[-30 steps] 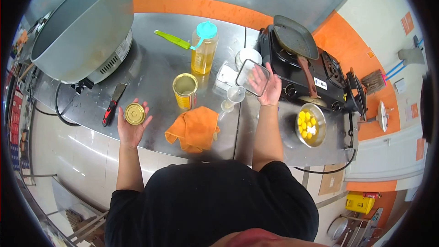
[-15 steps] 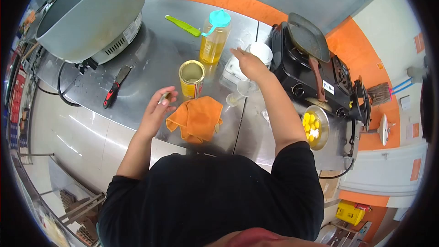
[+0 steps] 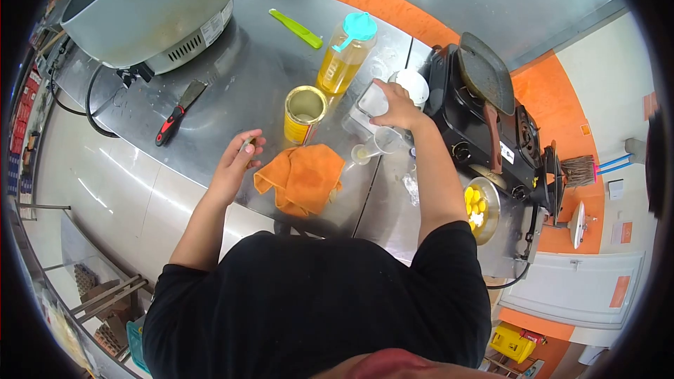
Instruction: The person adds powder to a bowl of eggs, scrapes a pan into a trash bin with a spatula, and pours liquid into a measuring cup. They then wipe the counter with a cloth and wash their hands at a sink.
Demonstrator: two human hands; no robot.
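Observation:
My left hand (image 3: 239, 154) is closed, fingertips pinching a small, shiny metallic piece (image 3: 246, 144) whose kind I cannot make out. It hovers left of an orange cloth (image 3: 300, 179) and an open yellow can (image 3: 302, 123). My right hand (image 3: 399, 107) spans a white box-shaped container (image 3: 373, 101), thumb on the near side and fingers on the far side. Just behind that hand stands a round white tub (image 3: 412, 87). Nearer to me are a clear plastic cup (image 3: 387, 140) and a smaller clear cup (image 3: 360, 154).
An oil bottle with a turquoise lid (image 3: 345, 56) stands behind the can. A green-handled tool (image 3: 295, 29) and a red-black scraper (image 3: 180, 114) lie on the steel table. At right are a gas stove (image 3: 449, 112), a pan (image 3: 486, 74) and a bowl with yolks (image 3: 488, 210).
My right hand has come down onto the white container, its fingers now around it. My left hand keeps its pinch. The camera view has shifted slightly.

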